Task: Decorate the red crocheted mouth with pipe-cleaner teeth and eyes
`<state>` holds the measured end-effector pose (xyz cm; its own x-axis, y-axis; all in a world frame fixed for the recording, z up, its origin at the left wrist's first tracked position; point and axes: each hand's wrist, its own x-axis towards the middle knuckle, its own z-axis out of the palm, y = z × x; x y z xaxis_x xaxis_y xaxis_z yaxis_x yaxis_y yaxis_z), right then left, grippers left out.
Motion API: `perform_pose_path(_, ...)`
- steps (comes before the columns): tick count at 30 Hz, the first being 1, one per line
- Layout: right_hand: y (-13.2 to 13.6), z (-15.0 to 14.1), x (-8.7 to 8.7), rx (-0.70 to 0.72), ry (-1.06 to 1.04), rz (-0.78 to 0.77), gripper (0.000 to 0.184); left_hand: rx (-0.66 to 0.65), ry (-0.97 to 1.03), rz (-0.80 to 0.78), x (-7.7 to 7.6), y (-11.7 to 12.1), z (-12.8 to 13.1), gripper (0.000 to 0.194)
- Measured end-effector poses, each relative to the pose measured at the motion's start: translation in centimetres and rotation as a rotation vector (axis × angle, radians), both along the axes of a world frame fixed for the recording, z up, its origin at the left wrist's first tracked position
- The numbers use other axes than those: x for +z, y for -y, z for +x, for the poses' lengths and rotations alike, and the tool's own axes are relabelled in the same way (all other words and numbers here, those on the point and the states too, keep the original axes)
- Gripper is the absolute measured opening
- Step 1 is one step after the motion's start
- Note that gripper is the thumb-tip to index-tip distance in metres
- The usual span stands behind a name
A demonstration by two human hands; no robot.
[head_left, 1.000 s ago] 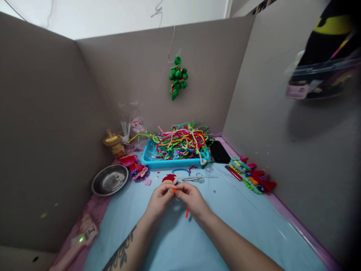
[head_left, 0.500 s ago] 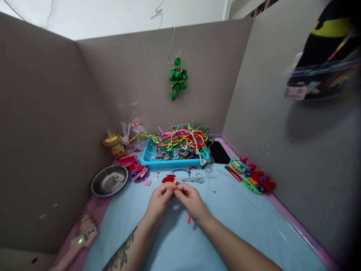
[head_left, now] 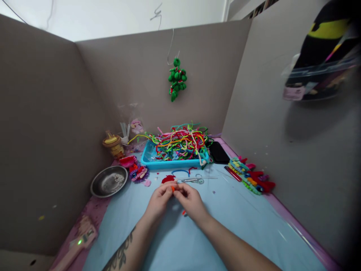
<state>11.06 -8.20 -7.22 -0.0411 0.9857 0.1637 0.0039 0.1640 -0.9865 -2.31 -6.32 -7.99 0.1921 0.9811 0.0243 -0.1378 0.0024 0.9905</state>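
My left hand (head_left: 159,200) and my right hand (head_left: 191,201) meet over the light blue mat (head_left: 248,226), fingers pinched together on a thin orange pipe cleaner (head_left: 173,189). Its free end pokes out below my right palm. Just beyond my fingertips lie a small red fuzzy piece (head_left: 168,178) and a pair of scissors (head_left: 194,180). A blue tray (head_left: 172,162) piled with tangled coloured pipe cleaners (head_left: 182,141) stands farther back.
A metal bowl (head_left: 108,181) sits at the left, beside small coloured craft figures (head_left: 137,170) and a yellow bottle (head_left: 113,143). More craft pieces (head_left: 251,177) and a black phone (head_left: 219,152) lie at the right. Grey cardboard walls surround the desk; a green ornament (head_left: 177,78) hangs at the back. A pink tool (head_left: 80,241) lies at front left.
Both hands stay together at the same spot. The orange tail hanging below my right hand has grown shorter as the strand is worked between my fingers.
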Motion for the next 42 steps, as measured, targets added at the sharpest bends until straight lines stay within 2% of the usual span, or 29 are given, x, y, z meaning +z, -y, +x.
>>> perform_pose_path(5,-0.4,0.2,-0.1,0.011,-0.054,-0.043,0.021,0.108,-0.156,0.098,1.1,0.3,-0.2,0.026)
perform_pose_path(11,-0.5,0.4,-0.4,0.102,-0.137,-0.039,0.023,0.128,-0.376,0.449,1.9,0.5,-0.7,0.014)
perform_pose_path(16,-0.5,1.2,-0.2,0.169,0.072,0.124,0.019,0.088,-0.463,0.588,1.7,0.5,-1.2,0.013)
perform_pose_path(19,-0.5,1.6,0.3,0.176,0.181,0.226,0.018,0.11,-0.512,0.644,1.4,0.7,-1.2,0.015)
perform_pose_path(24,-0.3,1.6,0.7,0.2,0.273,0.276,0.014,0.136,-0.589,0.706,0.8,0.7,-1.0,0.02)
perform_pose_path(30,0.0,1.0,0.3,0.151,0.314,0.295,0.015,0.148,-0.633,0.741,0.2,0.7,-1.0,0.021)
perform_pose_path(34,0.1,0.9,0.3,0.071,0.309,0.265,0.009,0.132,-0.609,0.718,0.2,0.7,-1.0,0.02)
perform_pose_path(42,0.1,1.3,0.6,0.015,0.31,0.262,0.011,0.108,-0.507,0.6,0.9,0.7,-0.5,0.018)
